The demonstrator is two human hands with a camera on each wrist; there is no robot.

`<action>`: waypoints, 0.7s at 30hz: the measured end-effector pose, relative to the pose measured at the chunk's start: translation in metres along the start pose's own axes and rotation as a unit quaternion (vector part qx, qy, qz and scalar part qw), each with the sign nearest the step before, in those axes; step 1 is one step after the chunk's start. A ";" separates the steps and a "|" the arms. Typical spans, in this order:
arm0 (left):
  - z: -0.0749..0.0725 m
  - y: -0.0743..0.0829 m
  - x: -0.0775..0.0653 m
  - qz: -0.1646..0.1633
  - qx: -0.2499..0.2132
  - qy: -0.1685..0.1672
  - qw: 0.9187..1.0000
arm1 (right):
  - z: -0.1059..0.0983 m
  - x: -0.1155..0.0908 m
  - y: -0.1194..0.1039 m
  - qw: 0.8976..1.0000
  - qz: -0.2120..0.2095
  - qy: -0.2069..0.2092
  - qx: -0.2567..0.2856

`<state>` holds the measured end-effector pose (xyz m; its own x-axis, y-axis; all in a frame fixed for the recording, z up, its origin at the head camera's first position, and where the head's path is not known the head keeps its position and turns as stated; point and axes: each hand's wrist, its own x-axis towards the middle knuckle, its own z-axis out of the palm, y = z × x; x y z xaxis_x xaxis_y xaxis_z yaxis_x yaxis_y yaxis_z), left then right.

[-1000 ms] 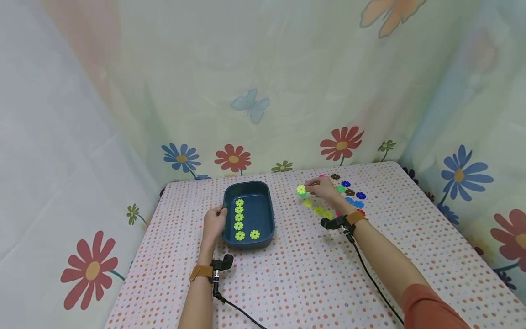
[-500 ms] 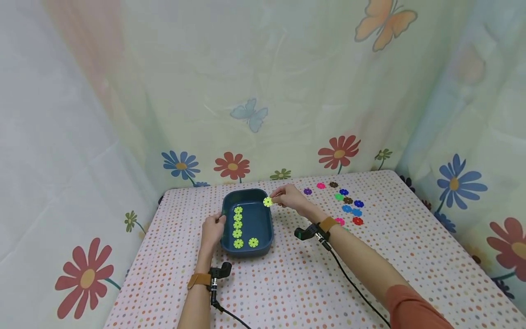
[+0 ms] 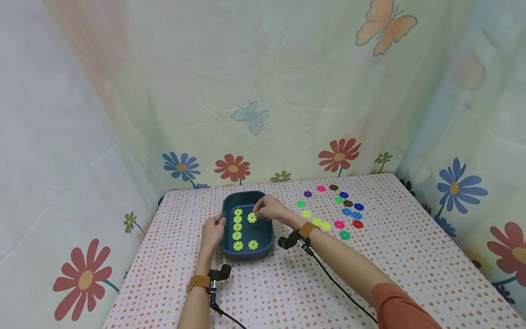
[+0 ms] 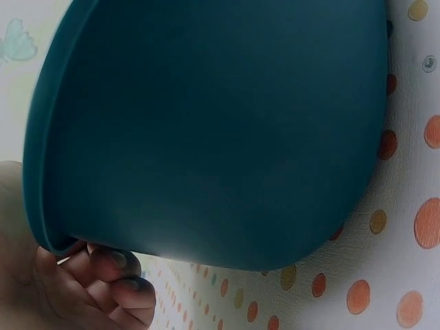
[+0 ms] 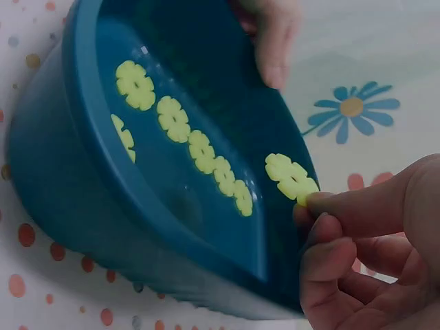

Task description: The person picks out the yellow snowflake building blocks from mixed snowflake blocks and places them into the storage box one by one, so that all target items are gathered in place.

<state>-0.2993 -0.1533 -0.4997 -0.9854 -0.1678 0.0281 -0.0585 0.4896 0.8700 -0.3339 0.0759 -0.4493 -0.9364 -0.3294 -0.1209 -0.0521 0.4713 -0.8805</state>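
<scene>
A dark blue plastic tub (image 3: 247, 256) stands on the table. My left hand (image 3: 212, 232) grips its left rim, fingers curled under the lip in the left wrist view, where the tub's wall (image 4: 220, 137) fills most of the picture. Over the tub's right side, my right hand (image 3: 271, 209) pinches a yellow flower-shaped disc (image 5: 290, 177) between thumb and fingertips. On the tub floor several more yellow flower discs (image 3: 237, 226) form a column along the left. A single yellow disc (image 3: 253, 245) lies at the lower right of the floor.
Right of the tub, loose flower discs are scattered on the dotted tablecloth (image 3: 287, 283): yellow discs (image 3: 317, 222) nearest, then green (image 3: 344, 235), red (image 3: 357, 224), blue (image 3: 359, 207) and brown ones (image 3: 334, 187). A printed curtain (image 3: 185, 91) rises behind the table. Cables trail from both wrist cameras.
My right hand has carried the yellow flower disc leftward from the loose discs, across the tub's right rim to above its floor. My left hand has kept its grip on the rim.
</scene>
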 end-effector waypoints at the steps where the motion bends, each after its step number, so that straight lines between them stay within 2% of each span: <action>1: 0.000 0.000 0.000 -0.003 -0.002 0.000 1.000 | 0.003 0.001 -0.001 1.000 0.000 -0.002 -0.010; 8: 0.001 0.001 0.001 -0.017 -0.001 -0.001 1.000 | 0.017 0.003 -0.009 0.997 -0.005 -0.025 -0.078; 21: -0.001 0.001 -0.003 -0.001 0.005 0.000 1.000 | 0.030 0.008 -0.009 0.985 -0.003 -0.053 -0.164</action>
<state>-0.2967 -0.1530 -0.4982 -0.9852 -0.1694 0.0264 -0.0626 0.4985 0.8646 -0.3302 0.0444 -0.4559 -0.8952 -0.4081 -0.1790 -0.1825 0.7022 -0.6882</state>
